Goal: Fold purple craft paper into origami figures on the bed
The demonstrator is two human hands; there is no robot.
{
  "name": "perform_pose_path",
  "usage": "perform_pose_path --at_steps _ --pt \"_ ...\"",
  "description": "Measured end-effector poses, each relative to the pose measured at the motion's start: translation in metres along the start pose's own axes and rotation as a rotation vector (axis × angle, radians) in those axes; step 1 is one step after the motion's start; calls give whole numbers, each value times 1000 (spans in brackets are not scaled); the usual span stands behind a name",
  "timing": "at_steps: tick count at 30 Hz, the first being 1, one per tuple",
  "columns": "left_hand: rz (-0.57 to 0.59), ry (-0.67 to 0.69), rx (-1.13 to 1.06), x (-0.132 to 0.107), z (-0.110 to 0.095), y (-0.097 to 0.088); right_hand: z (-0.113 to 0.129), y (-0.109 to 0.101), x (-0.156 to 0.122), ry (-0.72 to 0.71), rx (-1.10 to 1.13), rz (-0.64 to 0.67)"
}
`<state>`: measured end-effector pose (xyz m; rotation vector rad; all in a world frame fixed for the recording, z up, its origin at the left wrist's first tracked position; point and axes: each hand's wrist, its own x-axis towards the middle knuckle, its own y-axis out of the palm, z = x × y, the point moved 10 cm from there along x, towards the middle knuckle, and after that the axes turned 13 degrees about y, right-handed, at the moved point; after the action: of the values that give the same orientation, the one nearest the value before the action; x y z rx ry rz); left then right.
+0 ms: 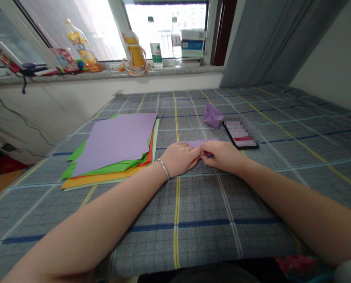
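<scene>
A piece of purple paper (197,142) lies low on the checked cloth, mostly covered by my hands. Its far edge shows as a thin strip beyond my knuckles. My left hand (179,157), a silver bangle at its wrist, is closed on the paper's left part. Meeting it at the fingertips, my right hand (219,155) pinches the paper's near side, and the fold between the fingers is too small to make out. A folded purple paper shape (213,116) stands beyond my right hand, beside a phone (241,135) with a lit screen.
On the left lies a stack of coloured paper (113,141), purple on top with green, orange and red below. The checked cloth (199,208) covers the whole surface. Along the windowsill (104,74) stand an orange drink bottle (82,47), a yellow flask (136,51), clear bottles and boxes (193,45).
</scene>
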<state>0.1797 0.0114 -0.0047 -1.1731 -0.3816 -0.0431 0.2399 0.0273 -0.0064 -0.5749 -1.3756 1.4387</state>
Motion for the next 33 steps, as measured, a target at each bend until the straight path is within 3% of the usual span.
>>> perform_pose_path --at_steps 5,10,19,23,26,29,33 --pt "-89 47 30 1 -2 -9 2 -4 0 -10 -29 -53" --pt "-85 41 28 -2 4 -12 0 -14 -1 -3 24 -61" --pt "-77 -47 21 -12 28 -14 -25 -34 -1 48 105 -89" --pt "-108 -142 12 -21 46 -14 -47 -40 2 131 110 -79" --pt "-150 -240 -23 -29 60 -16 -58 -51 2 183 170 -164" --pt "-190 -242 -37 -29 57 -19 -46 -58 -2 114 187 -268" --pt "-171 -123 19 -15 32 -22 -10 -42 -3 14 -30 -225"
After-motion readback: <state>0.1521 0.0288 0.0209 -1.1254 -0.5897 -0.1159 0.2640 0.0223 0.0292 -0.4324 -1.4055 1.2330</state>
